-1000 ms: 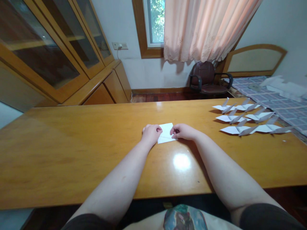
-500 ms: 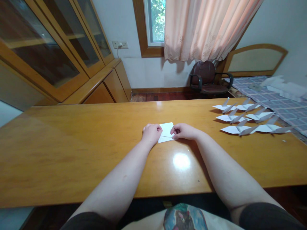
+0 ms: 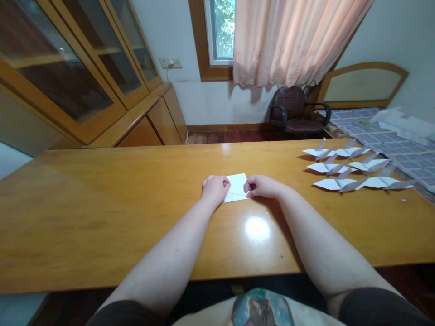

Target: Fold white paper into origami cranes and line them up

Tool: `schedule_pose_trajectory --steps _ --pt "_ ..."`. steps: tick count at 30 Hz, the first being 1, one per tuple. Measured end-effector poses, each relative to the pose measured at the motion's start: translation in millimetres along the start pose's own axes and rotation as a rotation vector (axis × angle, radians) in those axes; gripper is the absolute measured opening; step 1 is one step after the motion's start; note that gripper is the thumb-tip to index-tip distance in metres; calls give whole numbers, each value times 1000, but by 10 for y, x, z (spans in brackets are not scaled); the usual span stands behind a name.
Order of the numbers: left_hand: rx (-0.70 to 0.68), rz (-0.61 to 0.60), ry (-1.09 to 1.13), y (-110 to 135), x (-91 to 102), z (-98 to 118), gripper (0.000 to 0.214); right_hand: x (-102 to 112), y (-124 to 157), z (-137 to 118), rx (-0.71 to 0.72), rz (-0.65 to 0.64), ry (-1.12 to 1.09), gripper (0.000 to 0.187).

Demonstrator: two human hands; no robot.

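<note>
A small folded white paper (image 3: 237, 186) lies flat on the wooden table (image 3: 102, 203), near its middle. My left hand (image 3: 214, 189) is curled and pinches the paper's left edge. My right hand (image 3: 261, 186) is curled too, with its fingertips pressed on the paper's right edge. A crease runs across the paper between the two hands.
Several folded white paper cranes (image 3: 343, 167) stand in rows at the table's right end. Beyond the table are a dark office chair (image 3: 295, 111), a wooden glass-door cabinet (image 3: 78, 77) on the left, and a bed with a checked cover (image 3: 390, 136) on the right.
My right hand has shifted slightly to the right along the paper's edge, showing a bit more of the paper. The left hand has stayed where it was.
</note>
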State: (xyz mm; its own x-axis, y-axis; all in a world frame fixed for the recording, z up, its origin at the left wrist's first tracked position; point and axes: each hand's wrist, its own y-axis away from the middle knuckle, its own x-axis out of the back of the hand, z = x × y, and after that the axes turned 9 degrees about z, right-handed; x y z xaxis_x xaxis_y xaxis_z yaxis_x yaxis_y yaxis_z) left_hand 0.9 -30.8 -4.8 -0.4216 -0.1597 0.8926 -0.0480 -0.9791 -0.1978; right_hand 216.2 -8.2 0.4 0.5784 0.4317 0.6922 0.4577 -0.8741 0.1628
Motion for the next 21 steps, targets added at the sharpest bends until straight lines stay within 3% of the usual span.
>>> schedule_pose_trajectory --steps 21 --pt "-1 6 -9 2 7 17 17 59 60 -87 4 -29 -21 23"
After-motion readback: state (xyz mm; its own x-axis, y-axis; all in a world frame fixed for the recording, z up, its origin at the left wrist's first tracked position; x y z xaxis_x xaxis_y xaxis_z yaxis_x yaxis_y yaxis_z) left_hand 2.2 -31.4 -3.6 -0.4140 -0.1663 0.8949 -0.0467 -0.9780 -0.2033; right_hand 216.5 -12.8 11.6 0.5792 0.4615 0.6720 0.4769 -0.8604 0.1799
